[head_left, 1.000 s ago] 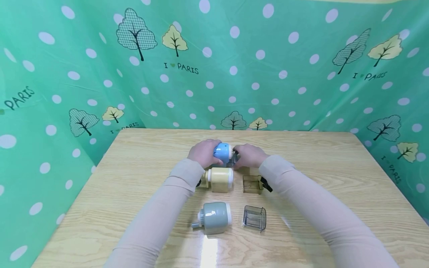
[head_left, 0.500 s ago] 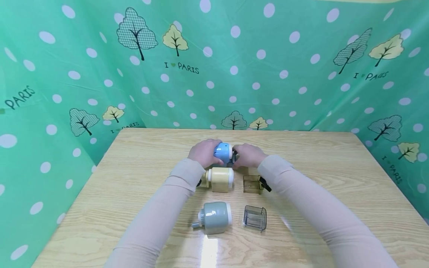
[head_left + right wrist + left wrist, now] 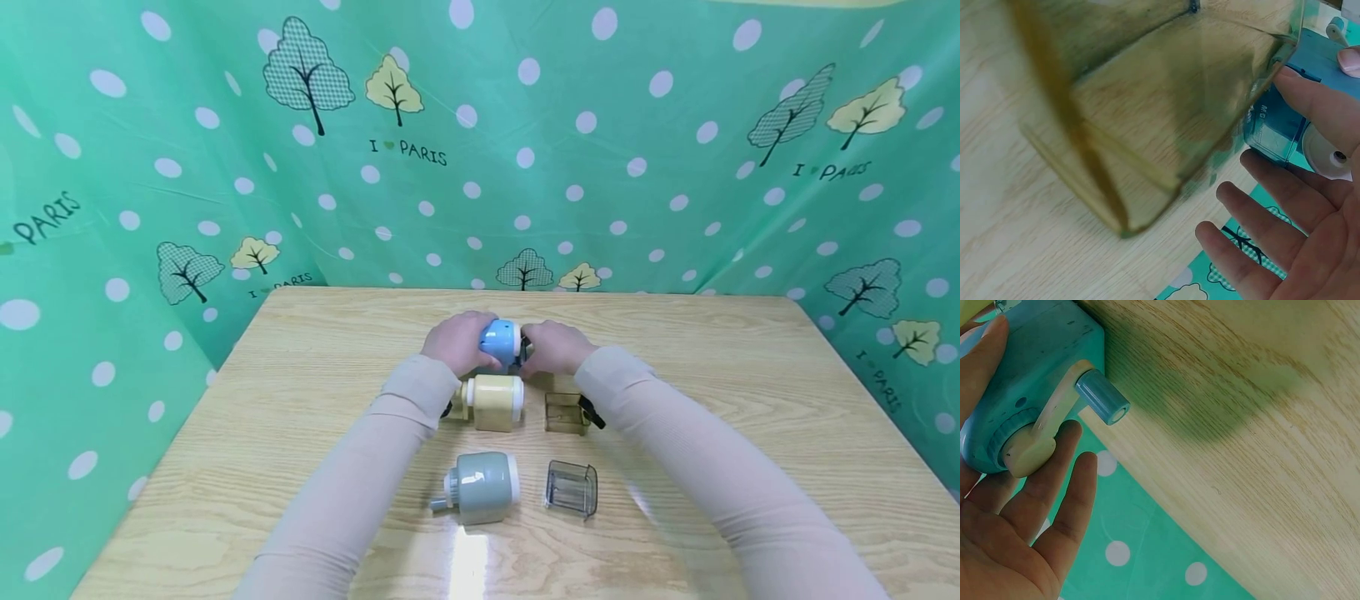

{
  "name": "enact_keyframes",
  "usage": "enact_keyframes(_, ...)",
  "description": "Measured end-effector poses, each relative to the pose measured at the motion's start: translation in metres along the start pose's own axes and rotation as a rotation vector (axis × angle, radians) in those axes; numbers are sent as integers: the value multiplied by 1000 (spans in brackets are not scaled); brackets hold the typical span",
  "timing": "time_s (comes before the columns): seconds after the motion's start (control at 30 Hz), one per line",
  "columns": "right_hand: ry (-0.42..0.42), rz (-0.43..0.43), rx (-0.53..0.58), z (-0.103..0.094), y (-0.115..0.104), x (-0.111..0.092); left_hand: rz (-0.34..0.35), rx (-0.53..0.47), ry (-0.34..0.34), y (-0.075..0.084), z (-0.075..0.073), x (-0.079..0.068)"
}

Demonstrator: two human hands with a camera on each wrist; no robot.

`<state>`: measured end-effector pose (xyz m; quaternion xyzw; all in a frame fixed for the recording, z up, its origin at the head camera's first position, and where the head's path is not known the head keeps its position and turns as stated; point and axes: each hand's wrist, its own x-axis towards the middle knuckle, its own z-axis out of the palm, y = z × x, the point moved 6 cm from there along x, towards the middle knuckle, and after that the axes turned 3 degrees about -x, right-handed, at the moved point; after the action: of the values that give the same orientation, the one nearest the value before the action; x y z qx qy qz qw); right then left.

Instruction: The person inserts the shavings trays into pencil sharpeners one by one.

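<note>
My left hand [image 3: 453,343] grips a blue crank pencil sharpener [image 3: 497,340] lying on its side. In the left wrist view its crank handle [image 3: 1102,395] points outward and the thumb lies along the body. On the other side, my right hand [image 3: 557,347] pinches a clear shavings drawer [image 3: 1271,139] between thumb and forefinger, right at the sharpener's opening. The other right fingers are spread. Nearer lies a yellow sharpener [image 3: 495,403], with an amber drawer [image 3: 564,414] to its right, partly behind the right sleeve.
Closer to the front, a grey-green sharpener [image 3: 483,488] lies on its side, with a smoky clear drawer [image 3: 572,489] to its right. All of this is on a wooden table [image 3: 315,475]. A green dotted curtain [image 3: 637,183] hangs around the back and sides.
My right hand has shifted slightly left with the clear drawer, and the gap between drawer and blue sharpener has narrowed. My left hand holds the sharpener almost still.
</note>
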<state>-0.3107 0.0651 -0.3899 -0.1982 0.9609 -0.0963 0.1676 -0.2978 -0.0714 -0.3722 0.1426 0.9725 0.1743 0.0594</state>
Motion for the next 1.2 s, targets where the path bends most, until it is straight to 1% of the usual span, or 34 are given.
enact_keyframes(0.27,-4,-4,9,0,-1,2,-5,1,-7,-1,0,1)
enact_keyframes(0.43,-2,-5,6,-3,-4,2,3,2,10,-1,-2,1)
enact_keyframes(0.7,-9,-7,31,-2,-6,2,-20,-21,-4,-1,-1,-4)
enact_keyframes(0.97,-6,-6,19,0,-5,4,-11,-9,4,0,-1,-4)
enact_keyframes(1.2,-5,-10,46,0,-5,4,-3,-4,0,0,-1,-3)
